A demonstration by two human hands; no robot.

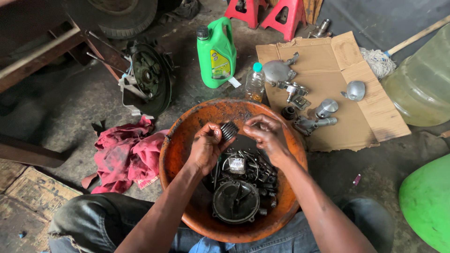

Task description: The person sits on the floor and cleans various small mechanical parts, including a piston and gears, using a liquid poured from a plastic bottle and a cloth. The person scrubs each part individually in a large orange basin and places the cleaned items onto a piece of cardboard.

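Both hands meet over a wide, round orange basin [174, 145] that sits on the floor between the person's knees. The left hand [206, 146] is closed around a small dark ribbed part, a short coil-like spring [228, 130], which sticks out from between its thumb and fingers. The right hand [267, 136] is curled, its fingertips pinching at the other side of the same spring, so the part is gripped from both sides just above the basin's middle.

Inside the basin lies a heap of black, oily metal parts [248, 171]: bolts, small fittings and, nearest the person, a round dark cover with ribs [236, 201].

Left of the basin, a crumpled red rag [124, 157] lies on the grey concrete floor [79, 100]. Beyond it stands a dark round engine housing with wires [150, 79]. Behind the basin stand a green plastic oil jug with a black cap [216, 51] and, just beside it, a small clear bottle with a blue cap [255, 82].

To the right, a flattened sheet of brown cardboard [370, 117] carries several silvery metal parts [300, 93]. A large translucent water jug [422, 84] stands at the right edge, with a bright green plastic drum [429, 201] below it. 2 red stands [272, 14] are at the top.
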